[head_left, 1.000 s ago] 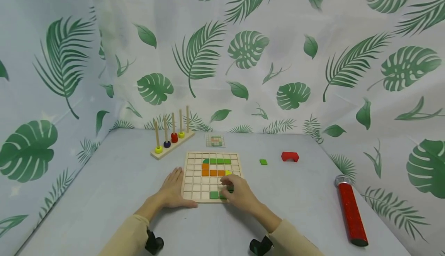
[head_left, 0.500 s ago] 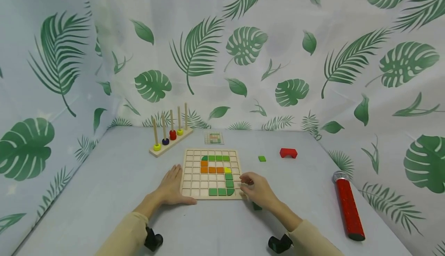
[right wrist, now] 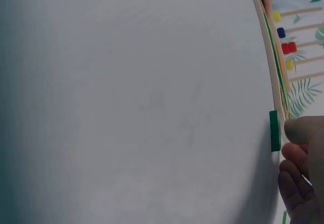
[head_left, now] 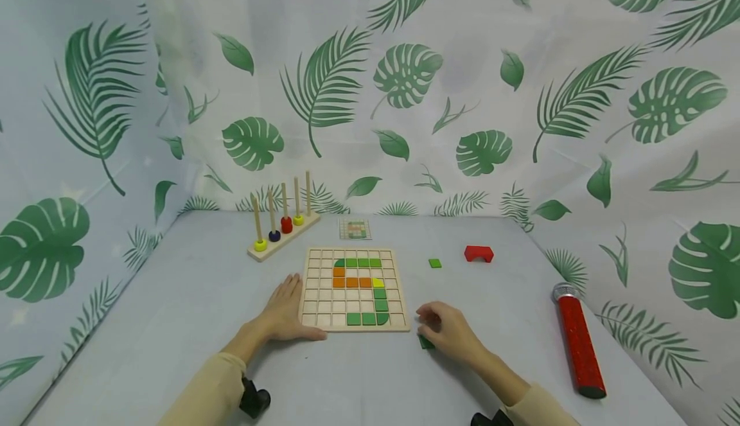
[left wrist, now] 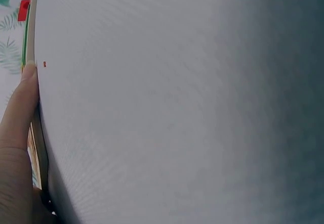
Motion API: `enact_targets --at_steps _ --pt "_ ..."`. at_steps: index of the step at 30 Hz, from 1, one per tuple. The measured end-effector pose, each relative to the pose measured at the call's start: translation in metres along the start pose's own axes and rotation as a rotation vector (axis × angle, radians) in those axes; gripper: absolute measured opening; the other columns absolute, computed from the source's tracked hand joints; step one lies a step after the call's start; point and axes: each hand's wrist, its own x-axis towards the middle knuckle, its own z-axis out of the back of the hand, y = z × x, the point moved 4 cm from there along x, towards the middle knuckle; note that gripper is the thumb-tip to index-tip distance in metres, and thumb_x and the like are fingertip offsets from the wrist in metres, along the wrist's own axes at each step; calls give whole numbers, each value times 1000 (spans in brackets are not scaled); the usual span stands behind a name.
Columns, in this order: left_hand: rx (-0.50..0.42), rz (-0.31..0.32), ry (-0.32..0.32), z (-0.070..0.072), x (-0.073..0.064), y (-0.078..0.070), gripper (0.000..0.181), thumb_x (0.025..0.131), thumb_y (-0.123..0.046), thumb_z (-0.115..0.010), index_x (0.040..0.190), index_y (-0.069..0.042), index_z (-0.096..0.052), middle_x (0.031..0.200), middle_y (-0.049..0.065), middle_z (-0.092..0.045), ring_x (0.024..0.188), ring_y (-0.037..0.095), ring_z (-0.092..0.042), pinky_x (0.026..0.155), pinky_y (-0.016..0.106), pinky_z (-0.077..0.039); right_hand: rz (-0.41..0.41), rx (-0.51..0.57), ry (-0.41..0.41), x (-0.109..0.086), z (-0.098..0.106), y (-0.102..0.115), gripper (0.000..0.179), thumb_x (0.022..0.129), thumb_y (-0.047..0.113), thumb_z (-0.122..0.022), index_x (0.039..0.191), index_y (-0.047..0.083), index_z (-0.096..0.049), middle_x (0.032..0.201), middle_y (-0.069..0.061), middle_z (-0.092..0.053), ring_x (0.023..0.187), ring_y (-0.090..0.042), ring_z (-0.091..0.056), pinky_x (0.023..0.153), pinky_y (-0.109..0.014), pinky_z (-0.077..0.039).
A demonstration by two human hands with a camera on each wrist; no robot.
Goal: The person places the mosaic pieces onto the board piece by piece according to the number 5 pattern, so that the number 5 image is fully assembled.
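Observation:
A wooden grid board lies on the table with green, orange and yellow tiles in a winding line. My left hand rests against its left edge, fingers straight. Its thumb lies along the board's front edge in the left wrist view. Right of the board, my right hand hovers with loosely bent fingers and nothing seen between them. Just under its thumb, a dark green tile lies on the table. The right wrist view shows that green tile near the thumb tip, apparently apart from it.
Behind the board lie a small pattern card and a peg stand with coloured beads. A light green tile and a red arch block lie at the back right. A red cylinder lies far right.
My right hand has left the board's lower right corner and moved right to the dark green tile. The corner tiles there now show uncovered. The left hand stays put.

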Motion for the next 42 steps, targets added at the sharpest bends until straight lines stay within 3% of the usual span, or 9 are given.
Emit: enact_targets --at_steps 10,16,21,26,29,35,42 --pt "11 8 11 5 -4 -7 132 61 -71 -72 146 10 -12 153 27 -10 142 38 -4 115 47 -8 67 33 32 -16 7 -2 29 73 8 -80 99 8 -65 87 6 -63 80 -8 -58 70 -25 -52" --pt "9 10 11 3 -3 -6 133 60 -72 -72 147 9 -12 153 26 -10 142 38 -3 115 47 -7 79 48 119 -18 7 1 32 72 14 -81 100 9 -65 82 7 -58 74 -8 -54 64 -22 -49" --pt "7 8 10 3 -2 -5 133 60 -72 -71 147 9 -12 153 26 -9 142 38 -3 115 47 -7 77 50 193 -14 6 1 31 75 5 -77 103 10 -65 86 8 -59 76 -10 -54 65 -22 -49" --pt "7 6 12 3 -1 -5 133 60 -73 -71 147 9 -12 153 26 -9 142 38 -3 115 48 -7 76 60 239 -10 7 0 37 78 -13 -61 108 9 -64 93 8 -64 82 -13 -56 72 -24 -51" --pt "2 3 13 4 -2 -5 133 60 -73 -71 147 10 -12 153 26 -8 142 38 -2 115 48 -7 81 77 237 -9 7 1 39 78 -14 -58 109 9 -64 95 6 -64 84 -14 -57 75 -26 -52" --pt "8 7 13 4 -2 -5 134 60 -73 -71 147 9 -11 153 26 -9 142 38 -3 115 47 -7 105 50 191 -9 2 3 34 77 4 -76 107 11 -63 89 7 -60 81 -10 -55 73 -24 -51" --pt "6 4 18 4 -2 -4 133 60 -72 -71 147 9 -11 153 27 -9 142 38 -2 115 48 -6 134 1 200 -10 1 4 42 76 -12 -64 111 11 -63 98 8 -62 90 -9 -56 84 -33 -52"
